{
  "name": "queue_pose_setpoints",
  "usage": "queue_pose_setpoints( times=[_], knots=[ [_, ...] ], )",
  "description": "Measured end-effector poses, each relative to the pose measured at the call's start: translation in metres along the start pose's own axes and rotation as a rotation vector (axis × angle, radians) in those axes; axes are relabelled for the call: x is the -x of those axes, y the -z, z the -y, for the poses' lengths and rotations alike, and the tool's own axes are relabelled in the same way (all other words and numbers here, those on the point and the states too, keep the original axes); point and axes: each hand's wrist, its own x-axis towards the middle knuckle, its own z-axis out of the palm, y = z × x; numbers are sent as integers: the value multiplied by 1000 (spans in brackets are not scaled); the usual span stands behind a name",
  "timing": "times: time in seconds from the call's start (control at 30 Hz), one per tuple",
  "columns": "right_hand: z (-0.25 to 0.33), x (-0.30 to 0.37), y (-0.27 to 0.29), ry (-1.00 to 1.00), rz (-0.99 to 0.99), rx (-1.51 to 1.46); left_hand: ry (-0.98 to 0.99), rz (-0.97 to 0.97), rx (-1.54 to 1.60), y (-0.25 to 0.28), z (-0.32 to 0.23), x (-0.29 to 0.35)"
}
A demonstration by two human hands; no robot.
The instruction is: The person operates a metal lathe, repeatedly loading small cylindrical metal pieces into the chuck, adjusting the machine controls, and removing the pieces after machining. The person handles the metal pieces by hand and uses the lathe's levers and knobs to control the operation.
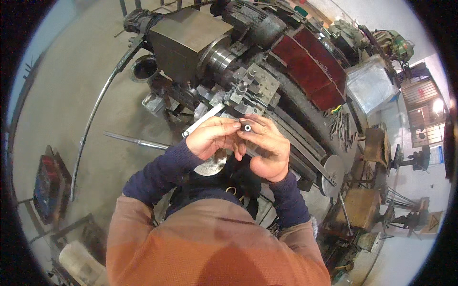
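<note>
Both hands meet in front of my chest, close to the lathe [188, 38]. Between the fingers of my right hand [269, 150] is a small cylindrical part [247, 127] with a bright ring-shaped end and a dark hole in its middle. My left hand [210, 136] has its thumb and fingertips closed against the same part from the left. Most of the part's length is hidden by the fingers. Just beyond the hands stands the lathe's tool post [250, 88], with a shiny round chuck [222, 58] to its upper left.
A long bent bar [102, 97] curves down the left side, and a metal rod [136, 140] points toward my left forearm. Dark red sheets [310, 66] lie behind the lathe bed. Several slender tools [341, 128] are heaped at right, above a round handwheel [331, 175].
</note>
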Motion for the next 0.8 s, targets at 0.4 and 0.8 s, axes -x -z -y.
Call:
queue_pose_setpoints(
  times=[0.4,0.8],
  knots=[
    [7,-23,-3,63,166,189,-128,-215,-765,3,-28,10],
    [-145,-138,-4,-460,538,619,-325,-863,-2045,110,-152,138]
  ],
)
